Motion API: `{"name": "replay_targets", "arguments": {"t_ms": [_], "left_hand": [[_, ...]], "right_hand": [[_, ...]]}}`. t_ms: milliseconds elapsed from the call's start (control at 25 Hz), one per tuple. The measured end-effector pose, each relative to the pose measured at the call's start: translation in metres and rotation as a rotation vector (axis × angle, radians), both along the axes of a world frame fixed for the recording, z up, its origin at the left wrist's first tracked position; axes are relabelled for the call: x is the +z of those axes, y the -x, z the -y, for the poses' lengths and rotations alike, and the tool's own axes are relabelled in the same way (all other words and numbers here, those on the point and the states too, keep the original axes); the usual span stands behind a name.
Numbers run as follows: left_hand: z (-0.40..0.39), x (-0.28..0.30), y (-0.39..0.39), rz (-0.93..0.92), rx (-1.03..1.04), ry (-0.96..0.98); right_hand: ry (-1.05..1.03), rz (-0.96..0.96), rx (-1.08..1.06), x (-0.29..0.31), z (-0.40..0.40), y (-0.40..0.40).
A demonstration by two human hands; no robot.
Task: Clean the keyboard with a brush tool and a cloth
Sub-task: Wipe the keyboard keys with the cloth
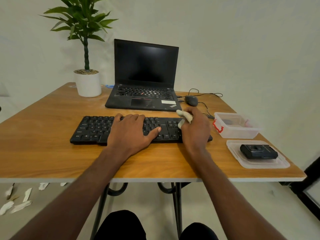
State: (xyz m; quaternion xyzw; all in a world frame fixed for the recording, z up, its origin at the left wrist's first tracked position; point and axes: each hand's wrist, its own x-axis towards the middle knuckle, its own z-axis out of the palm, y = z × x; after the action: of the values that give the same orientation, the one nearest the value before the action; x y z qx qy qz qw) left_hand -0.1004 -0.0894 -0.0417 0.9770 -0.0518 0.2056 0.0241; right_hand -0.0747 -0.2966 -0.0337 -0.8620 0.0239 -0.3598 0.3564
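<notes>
Both hands hide much of the keyboard (90, 129); the right hand (194, 129) covers most of the cloth (186, 116); box (237, 126) contents blurred.

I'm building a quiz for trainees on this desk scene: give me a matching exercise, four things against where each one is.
Things:
1. cloth
2. left hand
3. computer mouse
4. small black device

Places:
A. on the clear lid at the table's right edge
B. resting flat on the middle of the keyboard
C. right of the laptop, towards the back
D. held in the right hand at the keyboard's right end

Pairs: 1-D, 2-B, 3-C, 4-A
</notes>
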Motion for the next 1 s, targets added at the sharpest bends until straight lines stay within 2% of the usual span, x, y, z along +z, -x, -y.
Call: {"name": "replay_targets", "arguments": {"t_ms": [160,200,320,400,480,600,680,800,880,1000], "left_hand": [[0.000,0.001,0.000,-0.018,0.012,-0.005],[0.000,0.001,0.000,-0.024,0.007,-0.007],[-0.001,0.000,-0.002,-0.015,0.005,-0.003],[-0.001,0.000,-0.002,-0.013,0.005,0.001],[-0.001,0.000,-0.001,-0.007,0.003,0.010],[0.000,0.001,0.000,0.000,0.002,0.021],[0.000,0.001,0.000,0.002,-0.001,0.032],[0.000,0.002,0.001,0.002,-0.002,0.031],[0.000,0.002,0.001,-0.001,0.001,0.032],[0.001,0.002,0.001,0.010,0.011,0.042]], "right_hand": [[0.449,-0.235,0.195,0.009,0.007,-0.008],[0.493,-0.279,0.188,0.015,0.014,-0.010],[0.477,-0.337,-0.024,0.034,0.038,-0.018],[0.543,-0.359,-0.113,0.035,0.040,-0.016],[0.558,-0.352,-0.039,0.030,0.028,-0.013],[0.385,-0.299,0.201,0.030,0.006,-0.017],[0.422,-0.269,0.323,0.033,-0.004,-0.019],[0.666,-0.254,0.211,0.033,-0.001,-0.033],[0.627,-0.306,0.111,0.036,0.001,-0.042],[0.554,-0.380,0.360,0.043,-0.012,-0.042]]}}
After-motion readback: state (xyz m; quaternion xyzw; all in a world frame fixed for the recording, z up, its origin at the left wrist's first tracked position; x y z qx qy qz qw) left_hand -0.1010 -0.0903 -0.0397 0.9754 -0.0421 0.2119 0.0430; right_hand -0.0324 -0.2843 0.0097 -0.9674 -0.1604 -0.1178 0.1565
